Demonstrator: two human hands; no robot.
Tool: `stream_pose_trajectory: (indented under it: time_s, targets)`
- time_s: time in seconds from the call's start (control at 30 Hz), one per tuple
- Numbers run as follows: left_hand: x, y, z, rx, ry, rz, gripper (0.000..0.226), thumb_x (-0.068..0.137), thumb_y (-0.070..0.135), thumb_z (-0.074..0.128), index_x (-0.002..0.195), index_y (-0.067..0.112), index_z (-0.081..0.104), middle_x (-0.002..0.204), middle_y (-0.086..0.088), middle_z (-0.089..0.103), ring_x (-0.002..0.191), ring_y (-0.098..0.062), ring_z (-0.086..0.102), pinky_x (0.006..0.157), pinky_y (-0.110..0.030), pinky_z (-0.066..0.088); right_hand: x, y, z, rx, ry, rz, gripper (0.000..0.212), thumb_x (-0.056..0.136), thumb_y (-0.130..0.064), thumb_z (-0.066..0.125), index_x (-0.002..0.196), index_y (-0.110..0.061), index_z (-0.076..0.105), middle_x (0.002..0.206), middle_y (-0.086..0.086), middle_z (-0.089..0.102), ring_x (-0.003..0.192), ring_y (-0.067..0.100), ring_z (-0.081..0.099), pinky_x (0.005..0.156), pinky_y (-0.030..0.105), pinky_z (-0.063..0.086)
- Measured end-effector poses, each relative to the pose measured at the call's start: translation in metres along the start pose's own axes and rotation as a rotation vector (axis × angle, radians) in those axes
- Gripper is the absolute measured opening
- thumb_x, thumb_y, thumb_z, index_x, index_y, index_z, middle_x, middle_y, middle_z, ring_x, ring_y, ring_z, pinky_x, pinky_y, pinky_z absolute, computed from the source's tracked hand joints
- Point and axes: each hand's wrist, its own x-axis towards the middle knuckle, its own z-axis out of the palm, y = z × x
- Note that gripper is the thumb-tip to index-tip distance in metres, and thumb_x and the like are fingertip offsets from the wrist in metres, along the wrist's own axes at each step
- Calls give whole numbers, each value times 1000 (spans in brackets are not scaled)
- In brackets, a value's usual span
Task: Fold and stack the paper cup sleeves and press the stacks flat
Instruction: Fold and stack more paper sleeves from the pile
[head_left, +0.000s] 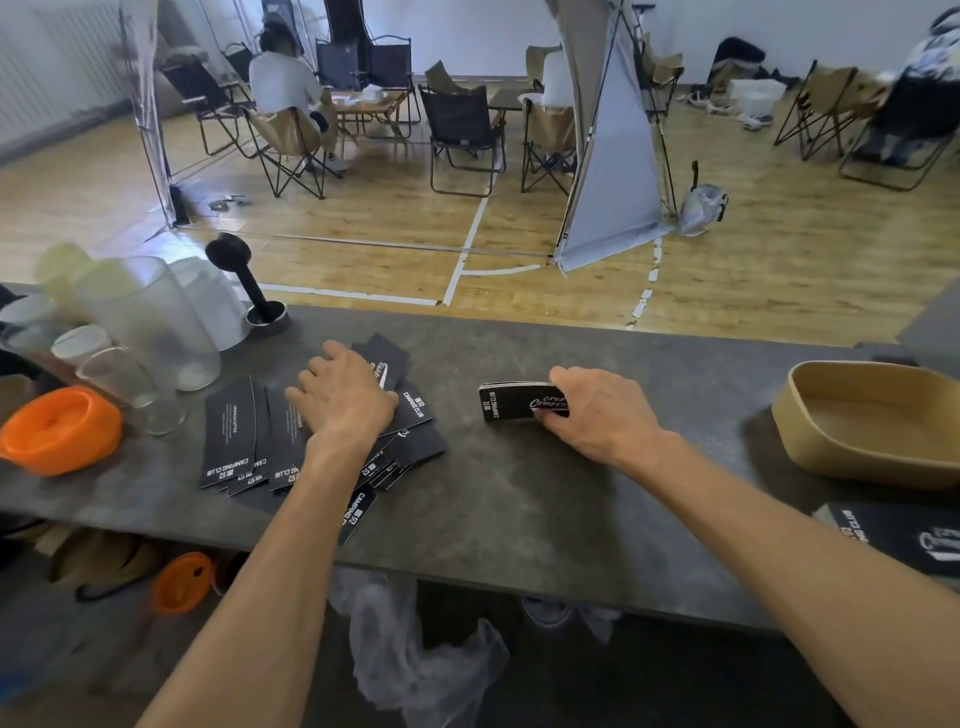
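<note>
Grey worktop (519, 493): left hand (345, 397) lies flat, fingers extended, on loose sleeves (234, 431); right hand (602, 410) grips folded stack (514, 401). Stacking underway; next, pick another sleeve.

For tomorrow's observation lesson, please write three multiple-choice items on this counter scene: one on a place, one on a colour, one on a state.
1. Where does the tan tray stand?
A. right end of the counter
B. on the floor
C. under the glasses

2. What colour is the lid at the left?
A. green
B. orange
C. white

3. What is the right hand doing?
A. hanging idle
B. pressing the tray
C. holding a stack of black sleeves

Answers:
1 A, the tray sits on the counter, right of both hands.
2 B, the lid beside the glasses is bright orange.
3 C, its fingers curl round the stack, while the left hand rests on the loose sleeves.
</note>
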Motion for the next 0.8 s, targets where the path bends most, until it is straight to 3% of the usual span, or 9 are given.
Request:
stream_pose_trajectory:
  time_s: [0.1, 0.23, 0.33, 0.47, 0.57, 0.67, 0.73, 0.8]
  targets:
    - [-8, 6, -1, -236, -3, 242, 37, 84, 4, 62, 117, 9, 46, 112, -17, 64, 98, -38, 57, 78, -39, 39, 0, 0, 0, 1, -2, 3, 28, 95, -51, 50, 92, -24, 41, 101, -2, 64, 95, 23, 61, 66, 34, 39]
    - [-21, 22, -7, -256, -68, 562, 25, 89, 12, 61, 106, 29, 69, 99, -1, 71, 93, -27, 60, 78, -37, 48, -1, 1, -1, -15, 0, -1, 29, 95, -51, 51, 92, -24, 42, 100, -3, 65, 94, 23, 62, 65, 33, 40]
    - [-28, 39, -6, -142, -269, 667, 33, 87, 17, 51, 102, 38, 71, 97, 6, 71, 96, -25, 61, 82, -39, 52, -2, 0, -1, 1, 11, 12, 32, 94, -50, 54, 100, -21, 41, 98, -2, 65, 89, 23, 64, 65, 35, 47]
    - [-33, 58, -3, -79, -494, 718, 55, 77, 18, 31, 110, 44, 67, 111, 6, 69, 103, -24, 60, 93, -43, 50, -4, -2, 3, 22, 39, 42, 46, 92, -50, 58, 121, -20, 38, 105, -1, 59, 93, 22, 62, 67, 37, 49]
    - [-41, 71, 0, -180, -546, 728, 41, 94, 17, 32, 102, 28, 72, 93, 4, 64, 87, -18, 57, 77, -30, 45, -3, -2, 5, 5, 31, 30, 40, 93, -49, 58, 116, -19, 43, 110, 0, 52, 104, 21, 53, 71, 36, 46]
    - [-54, 83, 12, -292, -490, 708, 32, 94, 22, 42, 67, 21, 59, 69, 3, 58, 70, -19, 53, 62, -30, 41, -3, -1, 5, -6, 7, 24, 36, 94, -48, 56, 112, -18, 48, 113, 0, 52, 108, 20, 48, 73, 34, 45]
    - [-57, 86, 27, -349, -407, 706, 33, 97, 27, 49, 67, 19, 58, 70, 0, 59, 71, -21, 55, 65, -33, 44, -2, -1, 4, 6, 1, 27, 34, 94, -47, 56, 112, -19, 49, 113, 0, 54, 108, 20, 49, 73, 34, 45]
    - [-60, 86, 37, -443, -293, 673, 24, 97, 30, 55, 80, 19, 68, 81, 1, 65, 81, -18, 58, 73, -32, 46, -2, -2, 2, 20, -6, 36, 32, 94, -46, 56, 111, -20, 51, 111, -1, 58, 105, 20, 52, 76, 36, 47]
